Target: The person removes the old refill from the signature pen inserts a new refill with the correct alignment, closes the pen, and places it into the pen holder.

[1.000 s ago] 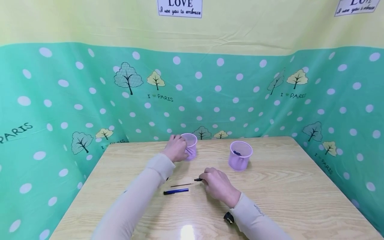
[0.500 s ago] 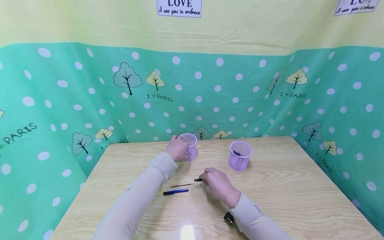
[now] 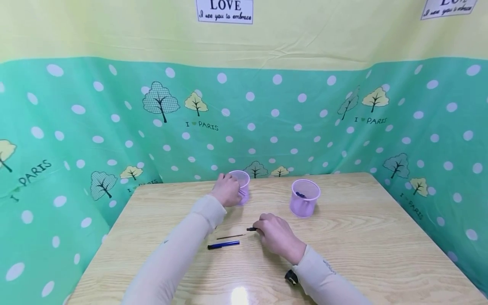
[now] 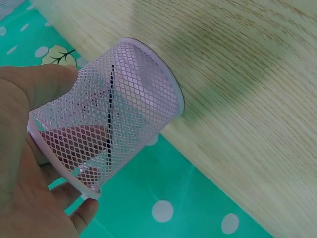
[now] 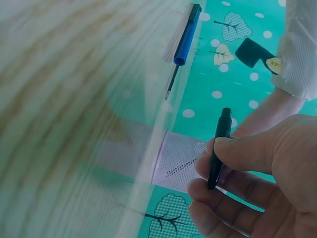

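Left grip (image 3: 227, 190) clamped on cup (image 4: 136, 84), right grip (image 3: 276, 236) on black pen piece (image 5: 216, 162) (slim): brace cup gently, pinch piece firmly.

White panel (image 3: 225, 11) on yellow cloth (image 3: 305, 42), top, left of centre: "LOVE", below it "I see you to embrace". Second panel (image 3: 449, 8), top right: same lower line, upper word cropped. Green cloth (image 3: 267, 146): "I (heart) PARIS", repeated. Yellow label (image 5: 273, 65) on black device (image 5: 249, 52) at sleeve (image 5: 301, 54): characters too small to read.
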The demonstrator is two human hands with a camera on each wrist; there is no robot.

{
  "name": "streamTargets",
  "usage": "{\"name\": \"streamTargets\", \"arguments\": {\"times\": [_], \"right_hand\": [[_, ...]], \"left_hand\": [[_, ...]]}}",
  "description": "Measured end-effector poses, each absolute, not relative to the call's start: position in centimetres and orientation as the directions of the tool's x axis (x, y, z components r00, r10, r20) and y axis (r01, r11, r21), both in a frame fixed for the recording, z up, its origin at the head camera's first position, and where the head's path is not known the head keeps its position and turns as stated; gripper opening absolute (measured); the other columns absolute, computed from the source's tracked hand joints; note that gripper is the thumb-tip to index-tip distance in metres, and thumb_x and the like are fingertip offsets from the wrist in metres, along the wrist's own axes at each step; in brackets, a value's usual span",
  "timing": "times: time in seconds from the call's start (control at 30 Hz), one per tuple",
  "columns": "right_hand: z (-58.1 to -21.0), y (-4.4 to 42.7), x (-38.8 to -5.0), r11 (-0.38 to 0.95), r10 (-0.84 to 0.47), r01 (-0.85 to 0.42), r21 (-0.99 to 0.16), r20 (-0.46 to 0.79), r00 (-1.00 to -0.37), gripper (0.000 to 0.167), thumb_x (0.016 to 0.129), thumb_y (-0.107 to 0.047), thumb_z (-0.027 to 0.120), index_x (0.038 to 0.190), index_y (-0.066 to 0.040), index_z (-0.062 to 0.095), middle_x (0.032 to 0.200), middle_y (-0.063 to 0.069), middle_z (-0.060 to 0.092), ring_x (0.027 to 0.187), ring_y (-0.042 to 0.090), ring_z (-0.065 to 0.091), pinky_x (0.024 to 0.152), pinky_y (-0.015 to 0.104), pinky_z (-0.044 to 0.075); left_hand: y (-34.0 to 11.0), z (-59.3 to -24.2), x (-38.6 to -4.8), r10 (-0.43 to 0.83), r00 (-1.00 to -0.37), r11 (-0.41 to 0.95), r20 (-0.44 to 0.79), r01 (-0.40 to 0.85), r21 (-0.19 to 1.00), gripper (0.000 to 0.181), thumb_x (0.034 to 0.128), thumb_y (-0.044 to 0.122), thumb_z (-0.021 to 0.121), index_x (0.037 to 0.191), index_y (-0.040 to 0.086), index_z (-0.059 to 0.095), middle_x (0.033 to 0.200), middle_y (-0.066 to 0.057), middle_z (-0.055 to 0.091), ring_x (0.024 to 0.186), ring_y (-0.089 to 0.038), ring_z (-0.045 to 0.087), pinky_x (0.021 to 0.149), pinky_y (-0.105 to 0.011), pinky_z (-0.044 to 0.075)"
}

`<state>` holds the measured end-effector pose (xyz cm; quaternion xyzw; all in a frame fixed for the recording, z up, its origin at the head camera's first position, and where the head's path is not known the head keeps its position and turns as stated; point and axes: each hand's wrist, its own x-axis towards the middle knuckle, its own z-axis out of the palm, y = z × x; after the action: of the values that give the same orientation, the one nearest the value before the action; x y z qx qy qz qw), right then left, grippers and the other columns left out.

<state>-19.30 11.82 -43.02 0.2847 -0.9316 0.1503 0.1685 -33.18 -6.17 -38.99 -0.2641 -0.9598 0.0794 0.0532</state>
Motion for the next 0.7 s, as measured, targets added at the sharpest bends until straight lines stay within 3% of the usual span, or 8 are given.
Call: {"name": "streamTargets", "arguments": {"times": [0.53, 0.7], "right_hand": [[-42.94, 11.86, -19.13, 0.798, -0.469, -0.573, -0.188, 0.404, -0.786, 0.017, 0.078, -0.005, 0.071, 0.091, -0.015, 0.075, 0.076, -0.006, 0.057, 0.07, 0.012, 0.056, 0.06, 0.028, 0.049], [-42.8, 11.76, -19.16, 0.793, -0.478, -0.579, -0.19, 0.396, -0.784, 0.019, 0.078, -0.003, 0.071, 0.091, -0.015, 0.075, 0.076, -0.006, 0.058, 0.07, 0.012, 0.056, 0.06, 0.028, 0.049]], "left_hand": [[-5.66, -38.58, -32.92, 0.491, -0.87, 0.864, 0.04, 0.481, -0.147, 0.017, 0.079, 0.033, 0.068, 0.083, 0.017, 0.069, 0.112, -0.005, 0.064, 0.111, -0.024, 0.05, 0.096, -0.044, 0.032], [-5.75, -38.68, -33.08, 0.478, -0.877, 0.867, 0.047, 0.464, -0.18, 0.025, 0.0794, 0.038, 0.068, 0.09, 0.015, 0.07, 0.111, -0.006, 0.065, 0.108, -0.025, 0.049, 0.095, -0.042, 0.033]]}}
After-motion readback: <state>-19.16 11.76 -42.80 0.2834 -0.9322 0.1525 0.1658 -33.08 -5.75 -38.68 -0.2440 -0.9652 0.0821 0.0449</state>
